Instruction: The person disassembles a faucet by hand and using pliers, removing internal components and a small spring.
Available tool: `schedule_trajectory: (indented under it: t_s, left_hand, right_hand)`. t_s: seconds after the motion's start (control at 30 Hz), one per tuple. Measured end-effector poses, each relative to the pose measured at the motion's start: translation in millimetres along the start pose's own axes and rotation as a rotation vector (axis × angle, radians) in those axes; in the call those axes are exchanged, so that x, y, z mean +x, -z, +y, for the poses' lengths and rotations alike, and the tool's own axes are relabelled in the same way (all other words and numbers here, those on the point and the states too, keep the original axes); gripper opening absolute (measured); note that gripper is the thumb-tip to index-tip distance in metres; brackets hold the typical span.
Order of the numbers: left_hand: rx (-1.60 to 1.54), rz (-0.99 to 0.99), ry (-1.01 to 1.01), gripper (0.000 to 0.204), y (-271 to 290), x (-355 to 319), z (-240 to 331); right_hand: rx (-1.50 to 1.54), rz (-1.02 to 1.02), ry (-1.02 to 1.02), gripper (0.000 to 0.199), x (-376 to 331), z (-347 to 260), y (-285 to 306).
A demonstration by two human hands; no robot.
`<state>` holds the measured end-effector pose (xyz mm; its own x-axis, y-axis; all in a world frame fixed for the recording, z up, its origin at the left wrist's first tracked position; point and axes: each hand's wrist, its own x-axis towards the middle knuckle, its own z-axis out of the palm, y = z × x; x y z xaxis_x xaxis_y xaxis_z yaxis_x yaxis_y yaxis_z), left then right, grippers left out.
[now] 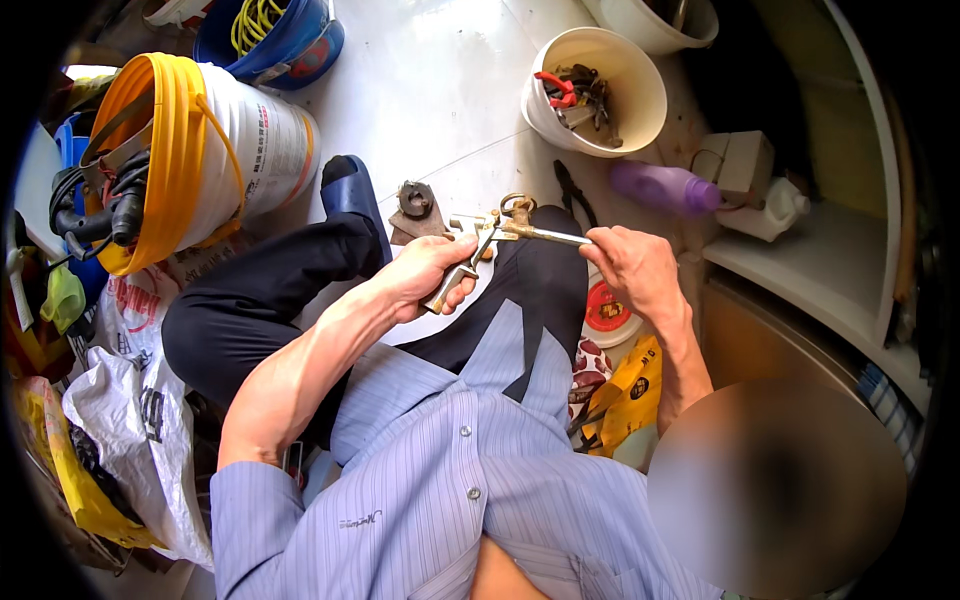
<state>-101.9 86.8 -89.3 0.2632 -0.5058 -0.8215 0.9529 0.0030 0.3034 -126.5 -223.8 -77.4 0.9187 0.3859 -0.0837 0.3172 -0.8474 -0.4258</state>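
Observation:
Held level above my lap is a stained metal foam gun [510,222] with a brassy ring on its upper side and a thin silver barrel [557,236]. My left hand [438,272] is closed around its handle and trigger, on the left. From the right, my right hand [632,265] pinches the end of the barrel, hiding the tip. Just beyond the left hand, a dark round metal part [416,199] lies on a brownish flat piece. Dark-handled pliers [574,192] lie on the floor past my knee.
A white bucket of tools [534,112] stands ahead on the right, near a purple bottle [660,187] and a shelf [800,255]. At left are a tipped white-and-yellow bucket [255,140] holding a power tool, a blue bucket [315,55] and plastic bags [140,400].

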Motion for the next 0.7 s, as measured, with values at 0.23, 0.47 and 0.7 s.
schedule_trajectory:
  t_s: [0.23, 0.47, 0.7]
  left_hand:
    - [-0.009, 0.022, 0.029, 0.035, -1.3, 3.0, -0.8]
    - [0.114, 0.085, -0.12, 0.037, -3.1, 7.3, -5.5]
    - [0.14, 0.049, -0.204, 0.036, -0.2, 11.2, -12.6]
  right_hand:
    - [0.059, -0.022, -0.019, 0.02, -0.2, 6.1, -9.4]
    - [0.058, 0.08, 0.0, 0.015, 0.6, 6.6, -12.7]
    - [0.016, 0.181, 0.017, 0.017, 0.2, 5.6, -8.1]
